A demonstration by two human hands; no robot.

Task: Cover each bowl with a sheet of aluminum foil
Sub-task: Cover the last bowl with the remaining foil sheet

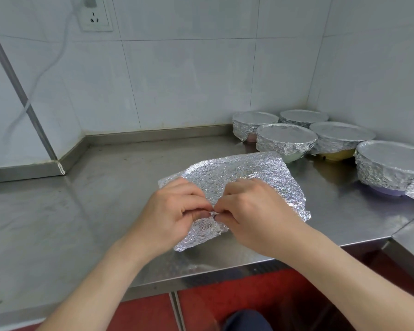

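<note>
Item: foil sheet [237, 182], crinkled, silver, lying on the steel counter [81, 211] just right of frame centre, its near corner drooping toward the counter's front edge at six o'clock. A curved ridge shows through the sheet's far-left part; whatever sits beneath is hidden. Left hand [175, 211]: at seven o'clock of the sheet, fingers curled, thumb and forefinger pinching the sheet's near fold. Right hand [253, 211]: at five o'clock of the sheet, likewise curled and pinching the same fold, its fingertips touching those of the left. Both forearms are bare and enter from the lower edge of the frame. Grouped at two o'clock from the sheet, in the counter's rear right corner, are five bowls, each capped with foil drawn flat over the top and crimped down the sides: pink bowl [251, 138], farthest left, against the back wall; rear bowl [304, 117], deepest in the corner, colour hidden; pale green bowl [292, 157], nearest the sheet and just beside its far edge; yellow bowl [337, 155], right of the green one; purple bowl [387, 191], at three o'clock, standing apart from the others. Surroundings: white tiled wall [189, 80]; a socket [95, 17] at eleven o'clock with a white cable [46, 68] hanging below it; red floor [225, 304] at six o'clock.
</note>
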